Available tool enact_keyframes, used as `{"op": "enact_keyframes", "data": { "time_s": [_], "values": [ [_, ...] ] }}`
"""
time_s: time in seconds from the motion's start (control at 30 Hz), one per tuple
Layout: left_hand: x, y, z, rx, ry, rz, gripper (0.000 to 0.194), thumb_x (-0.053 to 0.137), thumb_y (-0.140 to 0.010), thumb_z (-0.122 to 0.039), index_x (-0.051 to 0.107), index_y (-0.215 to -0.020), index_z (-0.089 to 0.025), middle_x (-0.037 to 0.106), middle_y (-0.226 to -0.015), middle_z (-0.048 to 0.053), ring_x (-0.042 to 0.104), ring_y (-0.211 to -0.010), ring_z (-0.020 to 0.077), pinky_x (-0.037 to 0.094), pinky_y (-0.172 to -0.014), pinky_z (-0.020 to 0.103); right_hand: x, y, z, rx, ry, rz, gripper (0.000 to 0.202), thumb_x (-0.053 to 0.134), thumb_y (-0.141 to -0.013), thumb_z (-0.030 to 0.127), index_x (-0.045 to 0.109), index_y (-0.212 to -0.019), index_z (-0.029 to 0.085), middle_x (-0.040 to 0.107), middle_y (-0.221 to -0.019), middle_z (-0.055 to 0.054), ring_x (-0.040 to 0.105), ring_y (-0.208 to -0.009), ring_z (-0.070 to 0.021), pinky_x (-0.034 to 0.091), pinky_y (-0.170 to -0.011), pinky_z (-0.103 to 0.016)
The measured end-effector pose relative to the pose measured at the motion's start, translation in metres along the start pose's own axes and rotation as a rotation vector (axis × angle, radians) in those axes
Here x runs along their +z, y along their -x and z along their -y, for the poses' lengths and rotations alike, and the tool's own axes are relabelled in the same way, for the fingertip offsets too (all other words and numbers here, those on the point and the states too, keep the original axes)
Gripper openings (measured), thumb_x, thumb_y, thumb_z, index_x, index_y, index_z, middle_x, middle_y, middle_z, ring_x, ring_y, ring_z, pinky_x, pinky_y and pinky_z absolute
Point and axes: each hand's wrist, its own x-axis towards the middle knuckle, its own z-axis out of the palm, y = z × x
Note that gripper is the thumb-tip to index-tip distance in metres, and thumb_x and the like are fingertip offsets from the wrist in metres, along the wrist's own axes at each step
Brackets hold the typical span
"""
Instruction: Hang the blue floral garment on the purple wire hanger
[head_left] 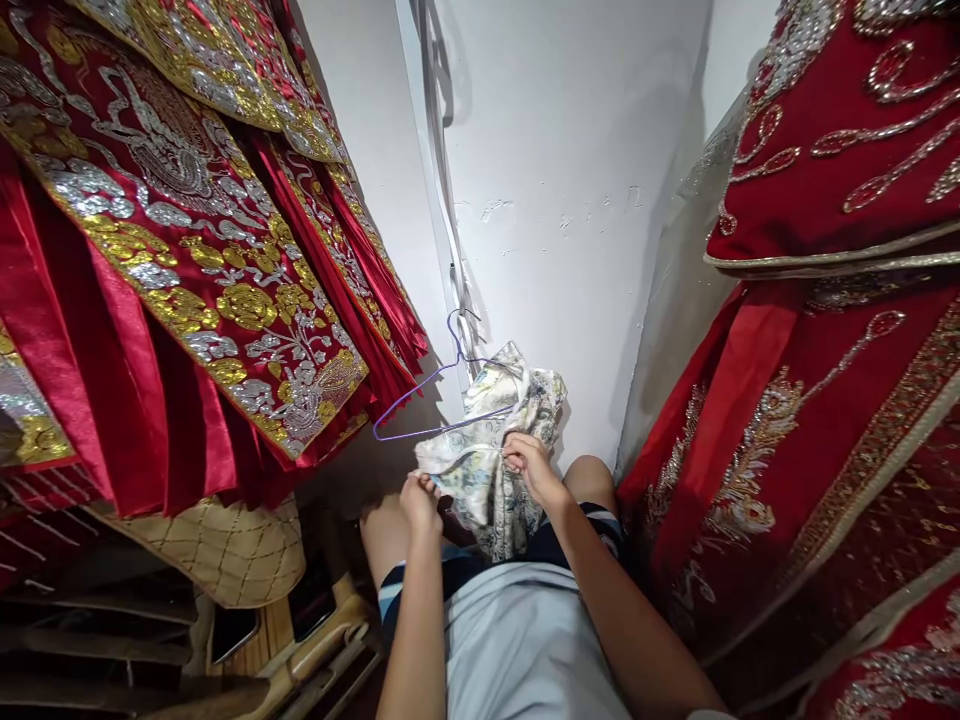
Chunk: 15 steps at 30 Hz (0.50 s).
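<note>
A pale floral-patterned garment [480, 485] hangs down in front of my lap, partly on a purple wire hanger [409, 410]. The hanger's hook is up near a white strip on the wall, and its left arm sticks out bare. My left hand [421, 500] is closed on the garment's left edge. With my right hand [529, 465] I pinch the cloth near its middle, at a pale band. Folds of the fabric bunch up to the right of the hanger and over my thighs.
Red costumes with gold and silver sequins [247, 300] hang close on the left. More red beaded garments [750, 450] hang on the right. A white wall [555, 200] stands ahead. At lower left is a wooden bench [262, 650] with a dark flat object [234, 632].
</note>
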Motion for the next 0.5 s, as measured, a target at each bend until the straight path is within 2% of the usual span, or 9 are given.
{"op": "enact_keyframes", "data": {
  "time_s": [0.07,0.13,0.2,0.3,0.33,0.4,0.5],
  "values": [
    [0.017,0.013,0.008,-0.055,-0.036,0.098,0.033,0.067,-0.071,-0.046,0.05,-0.065,-0.018,0.053,-0.057,-0.002,0.051,-0.052,0.011,0.043,-0.054,0.024,-0.011,0.001,0.0,-0.048,-0.022,-0.084,0.027,0.054,-0.061,0.028,0.03,-0.052,0.024,0.02,-0.048,0.008,0.018,-0.044,-0.0086,0.024,-0.048,-0.026],
    [0.032,0.023,0.002,-0.077,-0.05,0.209,0.032,0.071,-0.068,-0.046,0.057,-0.07,-0.017,0.061,-0.067,0.002,0.059,-0.064,0.0147,0.048,-0.064,0.027,-0.022,0.002,-0.001,-0.085,-0.016,-0.166,0.025,0.05,-0.063,0.031,0.028,-0.054,0.024,0.02,-0.049,0.007,0.018,-0.045,-0.0098,0.024,-0.047,-0.027],
    [0.043,0.031,-0.014,-0.036,-0.031,0.317,0.031,0.069,-0.073,-0.047,0.059,-0.074,-0.018,0.061,-0.074,0.002,0.059,-0.072,0.0154,0.048,-0.072,0.027,-0.032,0.003,0.0,-0.125,0.0,-0.252,0.022,0.047,-0.066,0.036,0.031,-0.058,0.024,0.025,-0.052,0.006,0.021,-0.046,-0.0114,0.023,-0.047,-0.028],
    [0.059,0.049,-0.035,0.064,-0.002,0.467,0.029,0.059,-0.082,-0.047,0.053,-0.075,-0.02,0.053,-0.074,0.0,0.051,-0.07,0.0145,0.044,-0.071,0.026,-0.036,0.003,0.007,-0.213,0.039,-0.377,0.018,0.048,-0.072,0.04,0.041,-0.068,0.024,0.037,-0.061,0.004,0.033,-0.053,-0.0133,0.028,-0.05,-0.027],
    [0.064,0.056,-0.038,0.087,-0.011,0.514,0.029,0.056,-0.083,-0.046,0.051,-0.073,-0.02,0.05,-0.073,0.0,0.048,-0.068,0.0144,0.043,-0.069,0.027,-0.035,0.003,0.011,-0.246,0.071,-0.385,0.018,0.05,-0.073,0.04,0.045,-0.071,0.024,0.042,-0.064,0.003,0.038,-0.056,-0.0139,0.031,-0.052,-0.026],
    [0.075,0.071,-0.037,0.108,-0.051,0.618,0.032,0.053,-0.084,-0.047,0.046,-0.067,-0.02,0.046,-0.07,0.0,0.043,-0.066,0.0144,0.04,-0.066,0.027,-0.029,0.001,0.018,-0.283,0.149,-0.313,0.02,0.054,-0.076,0.042,0.053,-0.079,0.022,0.053,-0.073,0.0,0.047,-0.064,-0.0152,0.038,-0.058,-0.026],
    [0.088,0.088,-0.025,0.095,-0.09,0.75,0.041,0.051,-0.085,-0.055,0.043,-0.065,-0.02,0.041,-0.066,0.0,0.038,-0.065,0.0145,0.038,-0.065,0.028,-0.024,-0.004,0.023,-0.195,0.229,-0.149,0.027,0.058,-0.076,0.045,0.06,-0.088,0.021,0.064,-0.085,-0.005,0.057,-0.075,-0.0177,0.046,-0.067,-0.028]
  ]
}}
